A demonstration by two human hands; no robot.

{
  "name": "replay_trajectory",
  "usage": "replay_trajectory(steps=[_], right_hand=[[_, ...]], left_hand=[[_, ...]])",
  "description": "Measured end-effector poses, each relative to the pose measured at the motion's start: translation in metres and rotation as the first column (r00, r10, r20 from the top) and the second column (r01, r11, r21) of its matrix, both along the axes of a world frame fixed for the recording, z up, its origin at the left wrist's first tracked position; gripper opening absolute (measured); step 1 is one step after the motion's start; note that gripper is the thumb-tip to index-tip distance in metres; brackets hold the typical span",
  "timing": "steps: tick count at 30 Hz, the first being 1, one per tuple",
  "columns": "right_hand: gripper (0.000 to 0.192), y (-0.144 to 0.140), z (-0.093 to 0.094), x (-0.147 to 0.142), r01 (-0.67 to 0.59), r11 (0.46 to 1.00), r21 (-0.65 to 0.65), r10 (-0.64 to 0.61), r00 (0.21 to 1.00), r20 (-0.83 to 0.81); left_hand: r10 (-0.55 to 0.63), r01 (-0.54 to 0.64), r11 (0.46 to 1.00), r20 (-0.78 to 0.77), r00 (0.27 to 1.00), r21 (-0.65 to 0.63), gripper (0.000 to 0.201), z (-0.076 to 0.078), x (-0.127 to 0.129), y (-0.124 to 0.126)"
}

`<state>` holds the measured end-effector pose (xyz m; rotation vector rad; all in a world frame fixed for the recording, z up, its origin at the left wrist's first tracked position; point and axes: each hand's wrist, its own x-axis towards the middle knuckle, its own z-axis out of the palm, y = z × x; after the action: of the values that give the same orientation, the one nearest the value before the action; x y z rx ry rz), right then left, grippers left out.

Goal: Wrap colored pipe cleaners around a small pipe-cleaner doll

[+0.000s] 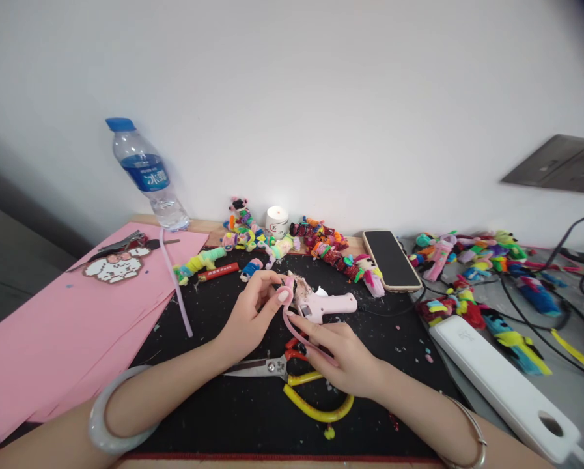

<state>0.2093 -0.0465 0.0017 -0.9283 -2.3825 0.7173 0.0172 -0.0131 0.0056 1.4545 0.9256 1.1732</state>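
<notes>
Over the black mat, my left hand is closed, pinching a small pink pipe-cleaner figure between thumb and fingers. From that figure a pink pipe cleaner curves down to my right hand, whose fingers are closed on it. Just behind the hands lies a pale pink glue gun with a cord running right. Scissors with orange and yellow handles rest under my right hand, which hides part of them.
Colourful pipe-cleaner figures and a white candle line the back. Pink sheets and a water bottle are left. A phone, tangled cords and a white power strip lie right.
</notes>
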Motion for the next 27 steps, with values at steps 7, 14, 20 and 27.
replay_trajectory(steps=[7,14,20,27], right_hand=[[0.05,-0.0004,0.0007,-0.0002,0.001,1.0,-0.013,-0.001,1.0,-0.004],[0.05,-0.0006,-0.0007,0.0003,-0.001,1.0,0.001,0.001,1.0,-0.012],[0.049,0.0001,-0.0023,0.0007,0.002,1.0,0.0,-0.002,1.0,-0.022],[0.049,-0.0002,-0.0027,-0.0001,0.007,1.0,0.021,-0.006,1.0,-0.02]], left_hand=[[0.001,-0.001,1.0,-0.005,1.0,0.004,0.012,-0.0005,0.0007,0.0005],[0.0,0.0,1.0,-0.004,1.0,0.009,0.012,-0.002,0.0003,0.0008],[-0.011,0.011,1.0,-0.009,1.0,0.012,0.012,-0.0013,0.0004,0.0008],[-0.024,0.024,1.0,0.003,1.0,-0.007,0.012,-0.0007,0.001,0.0004]])
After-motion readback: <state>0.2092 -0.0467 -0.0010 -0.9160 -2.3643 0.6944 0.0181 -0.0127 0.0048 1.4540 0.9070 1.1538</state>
